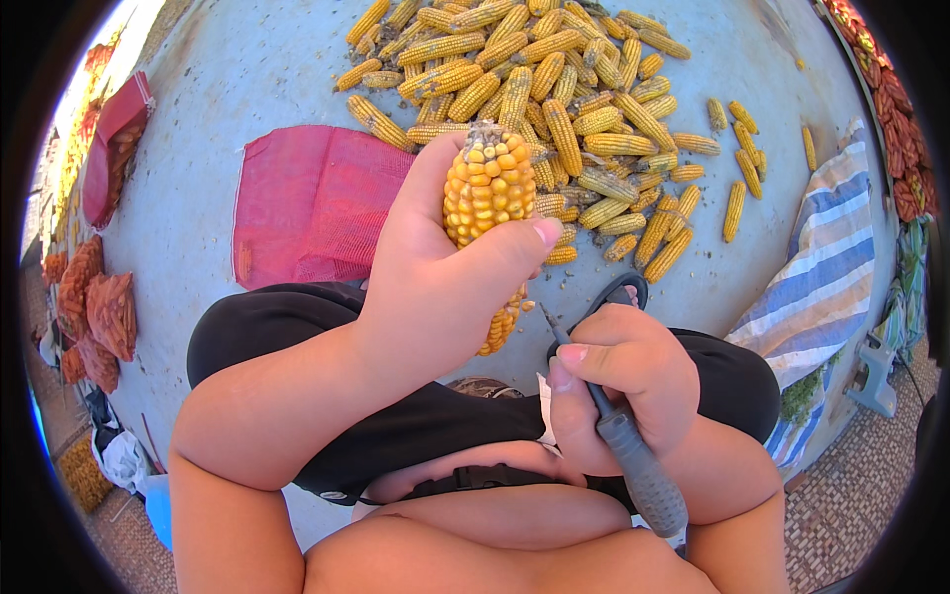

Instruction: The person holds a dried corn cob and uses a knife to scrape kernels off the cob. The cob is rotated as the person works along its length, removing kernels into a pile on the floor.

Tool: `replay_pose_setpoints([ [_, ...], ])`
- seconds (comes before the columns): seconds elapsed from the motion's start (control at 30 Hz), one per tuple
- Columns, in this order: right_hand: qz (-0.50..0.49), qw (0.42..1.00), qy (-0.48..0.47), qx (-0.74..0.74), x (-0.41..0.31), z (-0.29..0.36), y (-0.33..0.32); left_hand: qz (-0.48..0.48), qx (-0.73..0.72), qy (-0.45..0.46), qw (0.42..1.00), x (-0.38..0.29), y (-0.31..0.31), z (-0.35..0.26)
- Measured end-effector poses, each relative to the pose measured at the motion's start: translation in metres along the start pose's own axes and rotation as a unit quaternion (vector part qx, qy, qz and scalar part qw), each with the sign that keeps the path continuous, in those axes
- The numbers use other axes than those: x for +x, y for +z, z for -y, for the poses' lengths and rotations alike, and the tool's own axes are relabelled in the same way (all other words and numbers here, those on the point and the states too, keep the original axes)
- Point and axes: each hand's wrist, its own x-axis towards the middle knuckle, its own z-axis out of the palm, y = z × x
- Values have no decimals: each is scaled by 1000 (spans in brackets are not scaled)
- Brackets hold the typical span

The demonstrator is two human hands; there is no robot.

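Note:
My left hand (453,275) is wrapped around a yellow corn cob (490,178), which stands nearly upright with its tip toward the far side. Kernels cover the part above my thumb, and the cob's lower end shows beneath my hand. In my right hand (631,379) is a screwdriver (642,471) with a dark grey handle. I pinch its metal shaft between thumb and fingers, and its point aims up and left, apart from the cob. A loose kernel (528,305) shows between the tool's point and the cob. Beyond my hands lies a large heap of corn cobs (519,67).
A red mesh sack (312,200) lies flat on the left of the grey floor (200,111). Filled mesh bags (111,312) stand farther left. At right are a striped woven sheet (824,252), several loose cobs (733,211) and a grey plastic stool (874,379).

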Motion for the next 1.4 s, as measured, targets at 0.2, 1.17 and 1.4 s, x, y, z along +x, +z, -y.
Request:
replay_pose_setpoints([
  [0.2, 24, 996, 15, 88, 0, -7, 3, 48, -219, -162, 961, 2, -9, 4],
  [1.17, 55, 998, -32, -5, -2, -7, 6, 7, -202, -139, 970, -7, -2, 11],
  [1.4, 72, 996, -55, -26, -3, -8, 8, -12, -197, -140, 970, -7, 1, 10],
])
